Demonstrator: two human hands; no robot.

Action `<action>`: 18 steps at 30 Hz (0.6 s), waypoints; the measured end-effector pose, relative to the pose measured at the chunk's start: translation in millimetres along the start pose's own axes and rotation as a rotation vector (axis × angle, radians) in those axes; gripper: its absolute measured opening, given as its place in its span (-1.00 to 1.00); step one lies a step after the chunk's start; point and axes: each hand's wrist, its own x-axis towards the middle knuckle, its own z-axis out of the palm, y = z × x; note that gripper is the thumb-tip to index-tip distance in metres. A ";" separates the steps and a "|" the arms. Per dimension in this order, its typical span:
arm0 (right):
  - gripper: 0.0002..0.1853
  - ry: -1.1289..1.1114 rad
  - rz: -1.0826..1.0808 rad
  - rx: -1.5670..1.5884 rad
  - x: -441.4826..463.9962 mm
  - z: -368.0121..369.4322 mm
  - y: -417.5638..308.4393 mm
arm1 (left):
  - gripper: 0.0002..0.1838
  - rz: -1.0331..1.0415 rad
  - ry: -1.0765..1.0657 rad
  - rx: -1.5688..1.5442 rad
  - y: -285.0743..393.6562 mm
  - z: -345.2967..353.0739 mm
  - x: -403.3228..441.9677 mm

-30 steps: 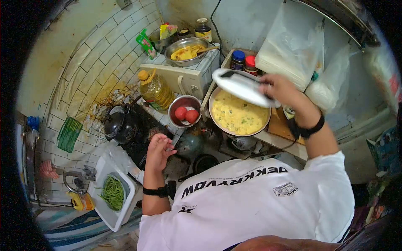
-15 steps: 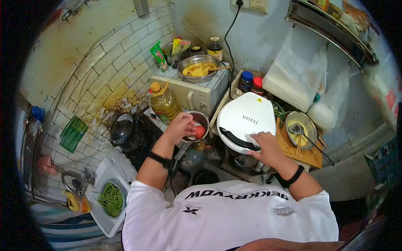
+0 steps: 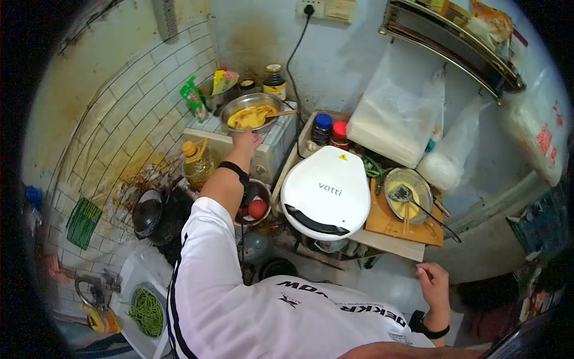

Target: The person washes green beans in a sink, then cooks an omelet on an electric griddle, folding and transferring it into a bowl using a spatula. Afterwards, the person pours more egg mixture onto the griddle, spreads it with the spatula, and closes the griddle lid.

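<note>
My left hand [image 3: 246, 141] reaches forward to the near rim of a metal bowl [image 3: 224, 122]. The bowl holds yellow flat pieces, like pancakes [image 3: 251, 117], and a wooden-handled utensil [image 3: 281, 113]. The fingers are mostly hidden at the rim, so their grip is unclear. My right hand [image 3: 434, 283] hangs at the lower right with loosely curled fingers, nothing visible in it. Between them sits a white electric griddle [image 3: 329, 185], its lid down and its black handle [image 3: 314, 221] facing me. Under my left forearm stands a pot [image 3: 267, 212] with a round red thing [image 3: 257, 209] inside.
An oil bottle [image 3: 200, 164] stands left of my forearm. Right of the griddle, a bowl of yellow batter [image 3: 396, 185] with a ladle rests on a wooden board [image 3: 382, 221]. Green beans [image 3: 146, 312] lie in the sink [image 3: 122, 299]. Plastic bags [image 3: 394, 119] hang behind.
My left hand has moved from above the pot forward to the metal bowl. My right hand has left the griddle handle and dropped back to the right. The view has shifted.
</note>
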 end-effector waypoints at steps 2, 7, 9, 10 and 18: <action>-0.93 0.083 0.020 -0.031 -16.2 -8.1 16.8 | -0.68 0.066 0.023 -0.008 -10.6 -0.2 38.2; -0.92 0.142 0.122 0.048 -37.7 -19.0 24.8 | -0.72 0.132 0.162 -0.055 10.2 3.2 16.0; -0.93 0.141 0.184 -0.009 -35.1 -24.4 19.2 | -0.72 0.111 0.198 -0.106 9.8 -1.6 18.7; -0.93 0.130 0.191 -0.006 -33.8 -25.7 20.2 | -0.72 0.099 0.227 -0.166 12.3 -5.0 20.9; -0.90 0.019 -0.048 0.001 4.8 -34.9 3.9 | -0.85 0.161 0.151 -0.208 17.3 -59.8 -29.4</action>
